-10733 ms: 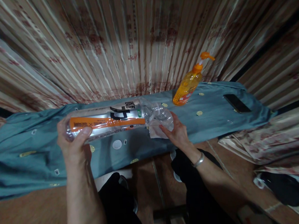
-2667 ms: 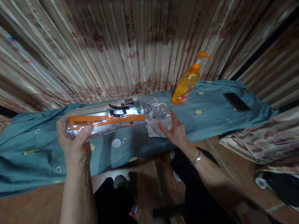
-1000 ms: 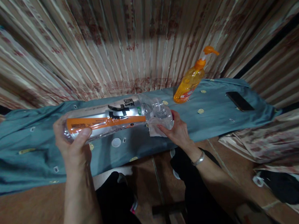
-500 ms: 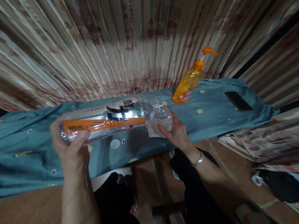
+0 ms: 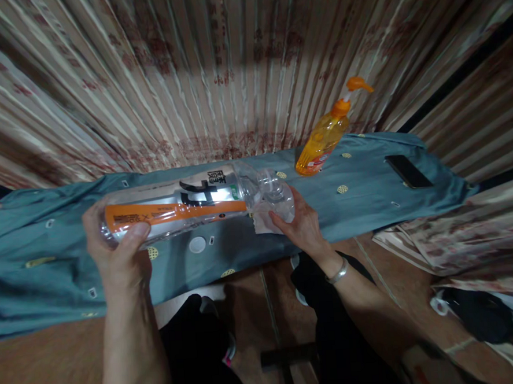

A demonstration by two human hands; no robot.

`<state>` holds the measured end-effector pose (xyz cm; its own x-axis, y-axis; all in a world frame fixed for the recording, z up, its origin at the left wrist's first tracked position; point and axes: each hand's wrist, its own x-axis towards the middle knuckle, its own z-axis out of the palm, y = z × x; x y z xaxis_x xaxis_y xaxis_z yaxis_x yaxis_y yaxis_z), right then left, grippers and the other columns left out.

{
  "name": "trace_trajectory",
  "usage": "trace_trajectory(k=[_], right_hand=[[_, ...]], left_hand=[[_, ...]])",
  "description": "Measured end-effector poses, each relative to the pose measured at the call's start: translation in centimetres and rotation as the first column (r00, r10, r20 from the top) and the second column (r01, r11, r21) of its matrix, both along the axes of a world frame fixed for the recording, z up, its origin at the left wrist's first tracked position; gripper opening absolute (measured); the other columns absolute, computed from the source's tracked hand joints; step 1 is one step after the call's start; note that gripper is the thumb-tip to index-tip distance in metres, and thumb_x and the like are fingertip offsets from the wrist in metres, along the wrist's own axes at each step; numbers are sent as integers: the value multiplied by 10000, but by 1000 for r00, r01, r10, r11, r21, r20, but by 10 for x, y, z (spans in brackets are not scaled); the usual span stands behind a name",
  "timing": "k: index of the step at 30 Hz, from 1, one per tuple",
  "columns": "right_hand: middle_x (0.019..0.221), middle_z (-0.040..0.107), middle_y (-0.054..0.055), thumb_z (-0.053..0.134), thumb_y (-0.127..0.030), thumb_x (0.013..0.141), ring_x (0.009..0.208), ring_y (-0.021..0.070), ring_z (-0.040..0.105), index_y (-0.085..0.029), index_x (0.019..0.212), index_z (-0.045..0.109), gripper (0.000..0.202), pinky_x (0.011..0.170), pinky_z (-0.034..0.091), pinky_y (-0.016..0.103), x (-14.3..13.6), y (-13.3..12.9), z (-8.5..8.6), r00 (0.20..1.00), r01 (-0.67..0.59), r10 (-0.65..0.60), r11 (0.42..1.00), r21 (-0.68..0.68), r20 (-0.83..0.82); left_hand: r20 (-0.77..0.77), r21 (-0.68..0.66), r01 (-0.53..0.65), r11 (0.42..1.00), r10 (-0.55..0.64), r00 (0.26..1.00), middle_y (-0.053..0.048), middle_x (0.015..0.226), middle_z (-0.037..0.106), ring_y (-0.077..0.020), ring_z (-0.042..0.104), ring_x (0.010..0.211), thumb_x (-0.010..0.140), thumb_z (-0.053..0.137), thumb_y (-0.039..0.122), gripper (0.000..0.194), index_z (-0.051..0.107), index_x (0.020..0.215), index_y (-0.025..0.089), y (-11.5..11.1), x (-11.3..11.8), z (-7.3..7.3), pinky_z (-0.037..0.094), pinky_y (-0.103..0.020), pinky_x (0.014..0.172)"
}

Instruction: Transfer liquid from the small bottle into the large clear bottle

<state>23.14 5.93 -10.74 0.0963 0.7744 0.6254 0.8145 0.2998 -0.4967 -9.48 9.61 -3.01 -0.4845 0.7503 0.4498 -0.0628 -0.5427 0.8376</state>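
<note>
A large clear plastic bottle [image 5: 174,204] with an orange, silver and black label lies sideways above the cloth, its neck pointing right. Around its base on the left, my left hand [image 5: 118,241] is closed, thumb across the label. My right hand [image 5: 302,221], with a silver bracelet on the wrist, grips a small clear plastic cup [image 5: 285,204] at the bottle's mouth. Beneath the cup is a pale piece of paper or tissue [image 5: 265,222]; whether my fingers touch it, I cannot tell.
An orange pump bottle [image 5: 323,141] stands at the back of the table's teal cloth [image 5: 243,251]. A black phone [image 5: 408,171] lies at the right. Pleated curtains [image 5: 188,74] hang behind. Dark bags or cloth [image 5: 481,316] rest on the floor at the lower right.
My left hand and the base of the bottle have shifted slightly left. My right hand and the cup have hardly moved.
</note>
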Motion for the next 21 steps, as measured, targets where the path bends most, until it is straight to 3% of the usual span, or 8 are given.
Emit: trace_trajectory(k=[7, 21], right_hand=[[1307, 761, 188, 633, -573, 963, 1167, 327, 762, -146, 1468, 520, 671, 1002, 642, 499, -1, 0, 2, 1000, -1, 1, 1000, -5, 3], [1298, 765, 196, 627, -567, 969, 1155, 328, 770, -144, 1484, 502, 677, 982, 655, 495, 2, 1, -3, 999, 0, -1, 1000, 22, 42]], left_hand=[[9, 2, 16, 1000, -16, 1000, 42, 856, 676, -145, 606, 764, 311, 990, 400, 716, 748, 961, 220, 0, -2, -2, 457, -309, 770], [-20, 13, 6, 1000, -6, 1000, 19, 891, 665, -166, 597, 795, 372, 951, 328, 657, 758, 988, 209, -2, -1, 0, 446, -342, 823]])
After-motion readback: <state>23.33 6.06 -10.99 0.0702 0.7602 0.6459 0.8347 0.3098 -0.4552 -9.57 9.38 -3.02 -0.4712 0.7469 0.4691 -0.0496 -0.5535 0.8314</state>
